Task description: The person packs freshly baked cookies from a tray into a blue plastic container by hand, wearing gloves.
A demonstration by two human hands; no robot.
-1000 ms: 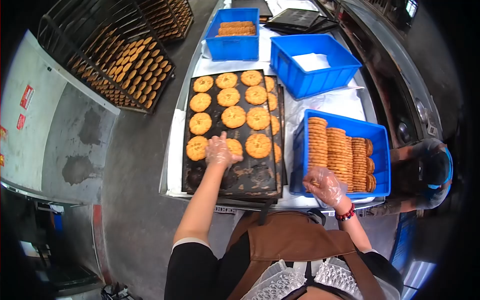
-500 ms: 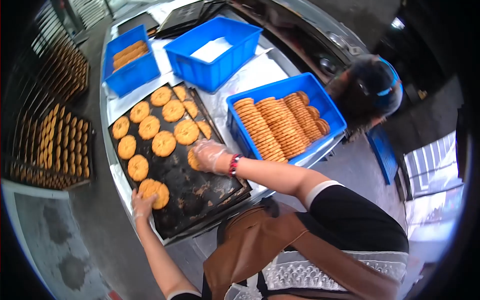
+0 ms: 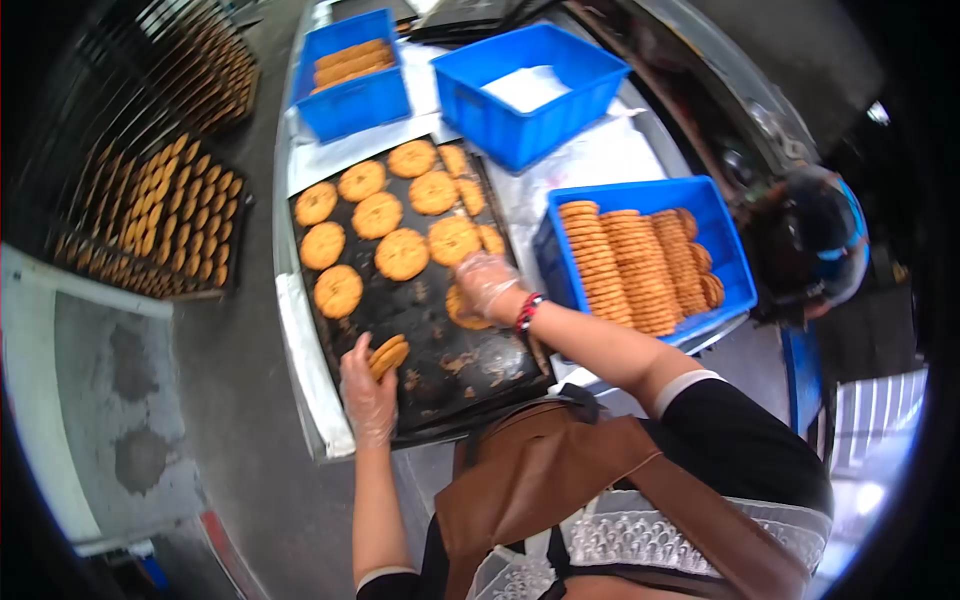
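Left hand: your gloved left hand (image 3: 368,398) is closed around a small stack of cookies (image 3: 387,355), held at the near-left part of the baking tray (image 3: 440,350).
Right hand: your right hand (image 3: 487,283) is fingers-down on a single cookie (image 3: 462,310) by the tray's right edge. Honestly can't tell if it's gripping or just resting.
Tray: other cookies (image 3: 402,254) lie flat across its far half.
Tabletop: a blue crate (image 3: 640,187) sits just right of the tray, packed with rows of cookies on edge.
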